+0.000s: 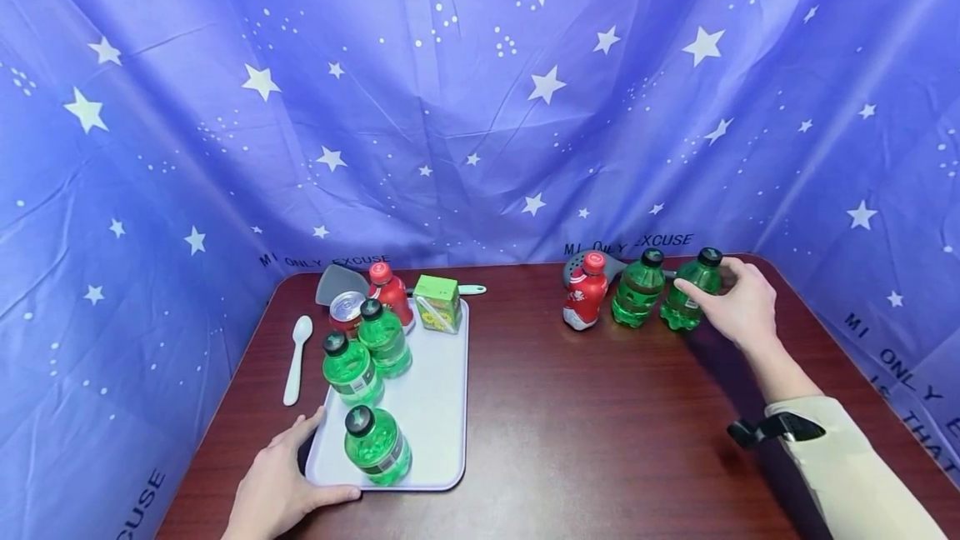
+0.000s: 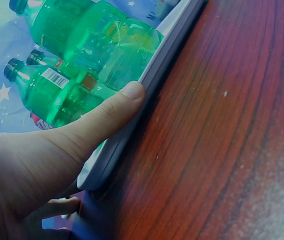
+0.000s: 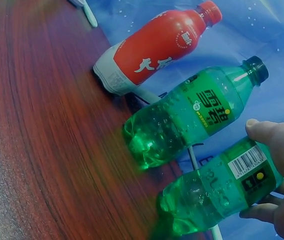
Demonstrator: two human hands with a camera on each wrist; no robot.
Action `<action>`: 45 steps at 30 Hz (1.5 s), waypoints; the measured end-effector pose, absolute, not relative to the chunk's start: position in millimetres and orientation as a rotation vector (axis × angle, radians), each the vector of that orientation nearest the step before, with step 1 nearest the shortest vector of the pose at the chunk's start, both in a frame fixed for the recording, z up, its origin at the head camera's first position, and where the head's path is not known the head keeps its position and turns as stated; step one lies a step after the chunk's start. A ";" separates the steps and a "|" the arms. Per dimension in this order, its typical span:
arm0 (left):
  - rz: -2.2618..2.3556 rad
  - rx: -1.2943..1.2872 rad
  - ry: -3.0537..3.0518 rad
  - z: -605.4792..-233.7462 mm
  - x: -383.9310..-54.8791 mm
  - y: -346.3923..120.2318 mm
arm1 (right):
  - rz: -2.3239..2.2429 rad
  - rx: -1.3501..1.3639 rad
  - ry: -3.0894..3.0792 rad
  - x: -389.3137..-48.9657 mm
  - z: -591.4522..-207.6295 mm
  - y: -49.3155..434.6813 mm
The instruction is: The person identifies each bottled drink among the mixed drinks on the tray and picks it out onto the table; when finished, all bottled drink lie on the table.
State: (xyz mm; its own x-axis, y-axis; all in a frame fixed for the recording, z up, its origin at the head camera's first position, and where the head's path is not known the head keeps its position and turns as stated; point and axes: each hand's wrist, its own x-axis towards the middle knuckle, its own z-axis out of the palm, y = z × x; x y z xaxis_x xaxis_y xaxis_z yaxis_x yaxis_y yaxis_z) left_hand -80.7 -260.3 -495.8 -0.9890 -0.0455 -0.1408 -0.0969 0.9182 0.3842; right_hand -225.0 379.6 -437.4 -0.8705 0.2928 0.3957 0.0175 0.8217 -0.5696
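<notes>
In the head view my right hand (image 1: 738, 302) grips the rightmost green soda bottle (image 1: 686, 307), thumb on its near side and fingers behind. That bottle stands upright beside another green bottle (image 1: 637, 294) and a red bottle (image 1: 585, 298). My left hand (image 1: 277, 473) holds the near left corner of a white tray (image 1: 435, 415), its thumb along the front rim and its fingers at the left side. On the tray stand three green bottles (image 1: 377, 452), a red bottle (image 1: 390, 294), a can (image 1: 347, 309) and a green drink carton (image 1: 438, 300).
A white spoon (image 1: 298, 357) lies left of the tray. Behind the tray are a grey spatula head (image 1: 340, 283) and a pale handle end (image 1: 472, 290). A grey slotted utensil (image 1: 576, 267) lies behind the right-hand bottles. Starry blue curtain (image 1: 420, 107) encloses the brown table (image 1: 577, 432).
</notes>
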 end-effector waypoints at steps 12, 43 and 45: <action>0.606 -0.087 2.961 -494.4 -80.2 -259.7 | 0.775 -0.199 -2.539 -226.2 -439.3 384.9; 0.628 -0.063 2.990 -498.0 -77.2 -260.7 | 0.969 -0.089 -2.415 -230.6 -368.2 354.8; 0.628 -0.073 2.979 -498.3 -77.4 -260.8 | 1.003 -0.060 -2.391 -228.8 -361.9 345.7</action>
